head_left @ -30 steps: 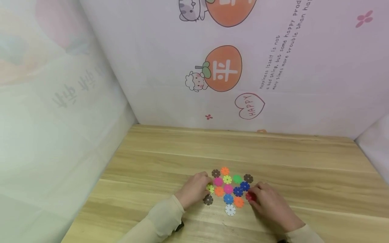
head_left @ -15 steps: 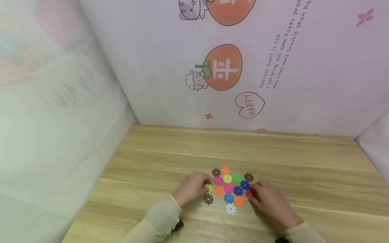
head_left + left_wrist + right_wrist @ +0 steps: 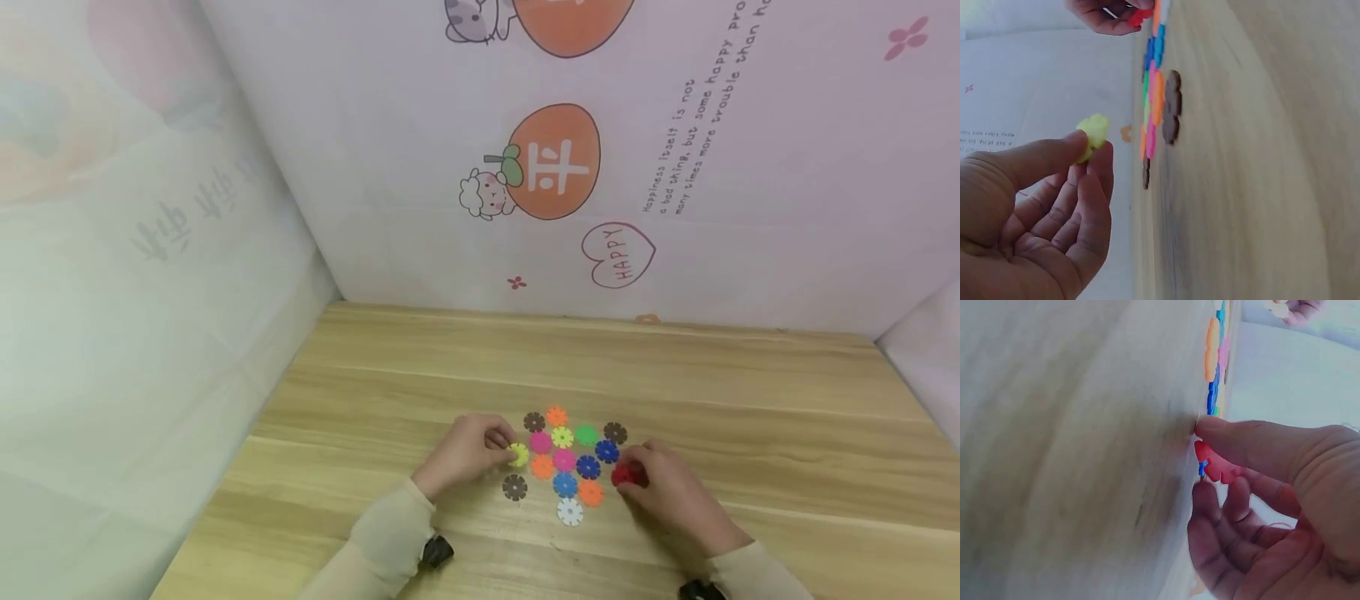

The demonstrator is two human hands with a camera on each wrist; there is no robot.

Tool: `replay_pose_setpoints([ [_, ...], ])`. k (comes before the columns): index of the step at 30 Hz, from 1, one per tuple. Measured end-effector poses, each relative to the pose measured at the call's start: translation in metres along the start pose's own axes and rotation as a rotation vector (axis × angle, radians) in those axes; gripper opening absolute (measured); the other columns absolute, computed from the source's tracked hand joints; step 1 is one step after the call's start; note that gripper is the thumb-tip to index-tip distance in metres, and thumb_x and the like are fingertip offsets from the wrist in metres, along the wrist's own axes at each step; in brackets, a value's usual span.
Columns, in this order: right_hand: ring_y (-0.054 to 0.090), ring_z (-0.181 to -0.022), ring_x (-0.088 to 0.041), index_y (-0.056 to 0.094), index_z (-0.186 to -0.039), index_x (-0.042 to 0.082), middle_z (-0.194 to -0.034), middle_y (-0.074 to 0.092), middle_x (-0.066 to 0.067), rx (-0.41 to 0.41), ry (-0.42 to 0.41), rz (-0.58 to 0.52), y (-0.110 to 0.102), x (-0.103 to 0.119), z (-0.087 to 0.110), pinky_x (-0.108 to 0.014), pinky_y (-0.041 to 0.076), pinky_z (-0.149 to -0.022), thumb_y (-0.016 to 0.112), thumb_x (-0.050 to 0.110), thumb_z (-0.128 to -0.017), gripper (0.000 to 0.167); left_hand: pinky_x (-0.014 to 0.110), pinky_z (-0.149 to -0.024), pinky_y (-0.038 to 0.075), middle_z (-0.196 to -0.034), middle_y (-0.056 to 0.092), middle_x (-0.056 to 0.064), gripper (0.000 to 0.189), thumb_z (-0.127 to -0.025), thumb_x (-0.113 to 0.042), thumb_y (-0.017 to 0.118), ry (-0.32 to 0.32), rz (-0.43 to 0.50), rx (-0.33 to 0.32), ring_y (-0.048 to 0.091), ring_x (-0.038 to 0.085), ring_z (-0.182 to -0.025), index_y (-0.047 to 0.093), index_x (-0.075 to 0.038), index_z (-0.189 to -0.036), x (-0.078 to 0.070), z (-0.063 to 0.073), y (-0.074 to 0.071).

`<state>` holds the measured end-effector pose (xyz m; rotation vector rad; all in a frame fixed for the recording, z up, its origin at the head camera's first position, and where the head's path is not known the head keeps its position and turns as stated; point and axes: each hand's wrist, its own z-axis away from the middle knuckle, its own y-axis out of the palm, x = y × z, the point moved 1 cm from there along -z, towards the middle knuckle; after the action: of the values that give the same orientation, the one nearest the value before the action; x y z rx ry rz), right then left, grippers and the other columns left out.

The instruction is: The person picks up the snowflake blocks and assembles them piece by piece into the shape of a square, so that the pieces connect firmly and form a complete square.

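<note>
Pinching a yellow disc (image 3: 1099,130) off the tabletop (image 3: 375,375) with left hand (image 3: 467,450), gripping a tilted red disc (image 3: 1219,467) with right hand (image 3: 671,493), well short of the far edge. Probably light, stiff; best taken by the notched rim.

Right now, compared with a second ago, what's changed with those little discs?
The leftmost yellow, round, notched plastic disc has been lifted from the wood-grained table by the left hand. The red, round, notched plastic disc now appears tipped up in the right hand. The other colourful notched discs stayed flat in place.
</note>
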<state>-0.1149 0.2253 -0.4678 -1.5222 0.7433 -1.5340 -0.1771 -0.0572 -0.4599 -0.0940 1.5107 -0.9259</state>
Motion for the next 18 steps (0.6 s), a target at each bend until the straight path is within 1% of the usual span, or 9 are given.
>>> replay_pose_setpoints([
  [2,0.058,-0.080,-0.014,0.070,-0.095,0.008,-0.089,0.061,-0.003,-0.010,-0.008,-0.037,-0.001,-0.002,0.001,-0.029,0.054,-0.069,0.079,0.007,-0.078,0.019,0.024,-0.074,0.054,-0.090,0.070,-0.001,0.014,-0.086,-0.017,0.077,-0.025,0.071,0.012,0.064,0.011,-0.082,0.070,-0.012,-0.097,0.000,0.001,-0.001],
  [5,0.059,-0.078,-0.011,0.071,-0.093,0.012,-0.086,0.065,0.002,-0.007,0.003,-0.076,-0.002,-0.006,0.002,-0.025,0.052,-0.067,0.077,0.006,-0.081,0.014,0.028,-0.074,0.054,-0.091,0.070,0.000,0.015,-0.086,-0.019,0.077,-0.065,0.196,0.032,0.065,0.013,-0.083,0.070,-0.012,-0.097,-0.001,0.001,0.000],
  [8,0.062,-0.079,-0.009,0.073,-0.093,0.015,-0.087,0.070,0.004,-0.010,0.023,-0.103,-0.002,-0.007,0.004,-0.026,0.054,-0.069,0.075,0.008,-0.084,0.012,0.029,-0.077,0.056,-0.093,0.070,0.002,0.018,-0.086,-0.020,0.076,-0.098,0.313,0.047,0.065,0.014,-0.084,0.071,-0.012,-0.102,0.000,0.002,0.004],
  [12,0.064,-0.082,-0.009,0.074,-0.096,0.017,-0.092,0.074,0.005,-0.058,0.029,-0.158,-0.003,-0.007,0.009,-0.023,0.054,-0.071,0.074,0.013,-0.087,0.010,0.030,-0.081,0.057,-0.095,0.070,0.003,0.024,-0.087,-0.017,0.075,-0.152,0.444,0.059,0.066,0.014,-0.085,0.069,-0.008,-0.108,0.000,0.004,0.009],
  [15,0.063,-0.079,-0.006,0.075,-0.097,0.018,-0.092,0.075,0.006,-0.094,0.034,-0.205,-0.005,-0.004,0.013,-0.020,0.052,-0.068,0.073,0.016,-0.088,0.009,0.031,-0.081,0.057,-0.094,0.070,0.004,0.025,-0.088,-0.014,0.074,-0.192,0.554,0.062,0.066,0.013,-0.084,0.067,-0.004,-0.110,0.000,0.005,0.013],
  [17,0.063,-0.077,-0.004,0.075,-0.097,0.017,-0.091,0.075,0.006,-0.115,0.026,-0.237,-0.006,-0.002,0.014,-0.019,0.052,-0.066,0.073,0.016,-0.089,0.008,0.031,-0.080,0.056,-0.092,0.070,0.004,0.026,-0.088,-0.012,0.073,-0.202,0.619,0.065,0.065,0.013,-0.083,0.066,-0.002,-0.111,-0.001,0.004,0.015],
  [18,0.063,-0.076,-0.003,0.075,-0.097,0.017,-0.091,0.076,0.006,-0.129,0.020,-0.248,-0.007,0.000,0.014,-0.019,0.052,-0.066,0.074,0.016,-0.089,0.008,0.030,-0.080,0.057,-0.091,0.071,0.003,0.026,-0.088,-0.011,0.073,-0.200,0.636,0.067,0.066,0.013,-0.083,0.066,-0.001,-0.111,-0.001,0.004,0.015],
])
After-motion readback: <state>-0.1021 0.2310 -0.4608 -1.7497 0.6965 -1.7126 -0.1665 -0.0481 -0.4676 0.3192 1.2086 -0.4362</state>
